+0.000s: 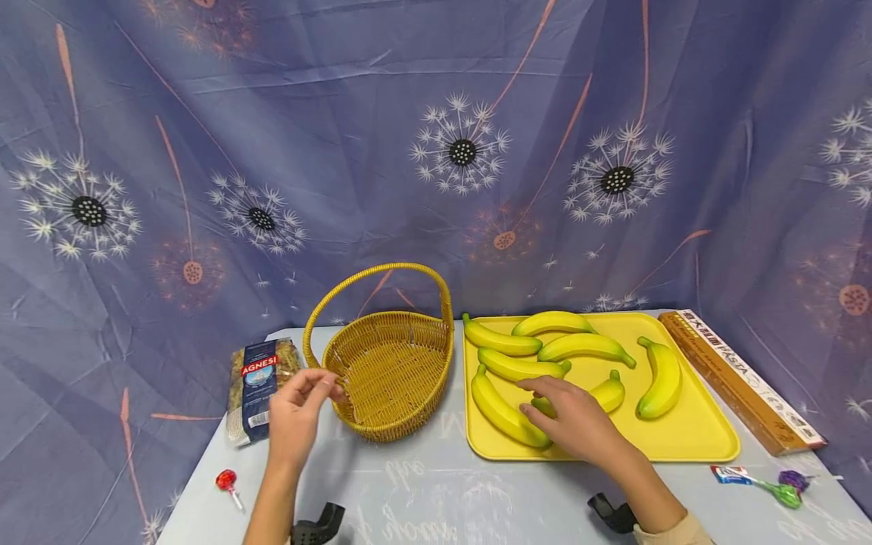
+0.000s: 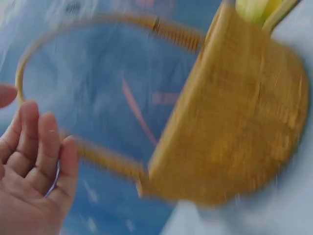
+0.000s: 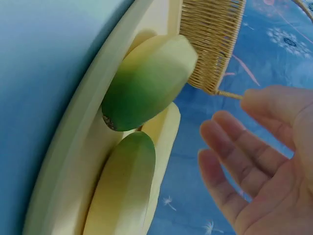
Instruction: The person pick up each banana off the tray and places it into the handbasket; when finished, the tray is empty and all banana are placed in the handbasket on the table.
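A yellow wicker basket (image 1: 388, 378) with a tall arched handle stands on the table, its inside bare. My left hand (image 1: 300, 401) is at its left rim in the head view. In the left wrist view the fingers of that hand (image 2: 39, 166) are loosely extended, with a gap to the thumb, and overlap the basket handle (image 2: 110, 159). Over the front of the yellow tray (image 1: 702, 446), my right hand (image 1: 572, 416) hovers close to a banana (image 1: 504, 412), partly covering another banana (image 1: 608, 392). The right wrist view shows its fingers (image 3: 244, 156) apart from the green-tipped bananas (image 3: 151, 81).
Several more bananas (image 1: 586, 348) lie in the tray. A pasta bag (image 1: 259, 386) is left of the basket, and a long pasta box (image 1: 742, 378) leans along the tray's right side. Lollipops lie at the front: a red one (image 1: 226, 480) left, a green one (image 1: 786, 496) right. A patterned curtain (image 1: 381, 151) hangs behind.
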Tool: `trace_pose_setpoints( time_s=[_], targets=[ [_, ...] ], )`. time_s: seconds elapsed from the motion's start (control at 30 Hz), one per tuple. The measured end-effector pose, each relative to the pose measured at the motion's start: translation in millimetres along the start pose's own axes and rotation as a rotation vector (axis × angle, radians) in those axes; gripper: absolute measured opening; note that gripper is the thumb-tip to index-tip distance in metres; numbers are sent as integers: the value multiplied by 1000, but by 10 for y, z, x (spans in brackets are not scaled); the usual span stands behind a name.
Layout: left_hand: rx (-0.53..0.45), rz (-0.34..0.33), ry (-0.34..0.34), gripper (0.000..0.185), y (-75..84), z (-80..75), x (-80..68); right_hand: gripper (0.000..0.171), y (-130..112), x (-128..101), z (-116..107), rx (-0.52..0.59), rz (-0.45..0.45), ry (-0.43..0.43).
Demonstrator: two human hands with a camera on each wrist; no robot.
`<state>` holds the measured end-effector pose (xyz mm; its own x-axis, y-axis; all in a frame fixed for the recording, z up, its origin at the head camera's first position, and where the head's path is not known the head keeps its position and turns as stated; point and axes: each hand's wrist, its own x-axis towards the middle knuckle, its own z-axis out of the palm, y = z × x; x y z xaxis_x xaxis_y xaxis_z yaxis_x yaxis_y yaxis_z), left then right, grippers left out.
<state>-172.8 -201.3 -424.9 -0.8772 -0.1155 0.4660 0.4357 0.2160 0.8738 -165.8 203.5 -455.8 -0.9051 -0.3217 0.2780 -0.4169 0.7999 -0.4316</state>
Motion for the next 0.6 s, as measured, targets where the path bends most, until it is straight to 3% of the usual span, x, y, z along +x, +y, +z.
trace_pose_setpoints(
  time_s=[0.03,0.1,0.2,0.27,0.33,0.37,0.5,0.6],
  targets=[
    [-73,-79,64,14,-35,-124,38,33,-19,41,20,20,-7,-30],
    [-82,-205,90,22,-178,-304,97,31,-48,125,61,17,-38,-76],
    [-47,-381,2,48,-494,-409,108,31,-82,239,130,13,-101,-138],
    [-34,-440,-83,64,-689,-385,78,30,-102,309,187,17,-135,-179],
    [-54,-447,-120,71,-836,-324,37,30,-121,357,241,32,-154,-207],
    [-80,-447,-101,72,-886,-281,11,30,-127,370,267,35,-155,-216],
    [-226,-399,85,59,-965,-100,-115,32,-132,372,346,41,-130,-241],
    [-270,-307,200,49,-946,5,-213,35,-119,354,391,36,-101,-246]
  ],
)
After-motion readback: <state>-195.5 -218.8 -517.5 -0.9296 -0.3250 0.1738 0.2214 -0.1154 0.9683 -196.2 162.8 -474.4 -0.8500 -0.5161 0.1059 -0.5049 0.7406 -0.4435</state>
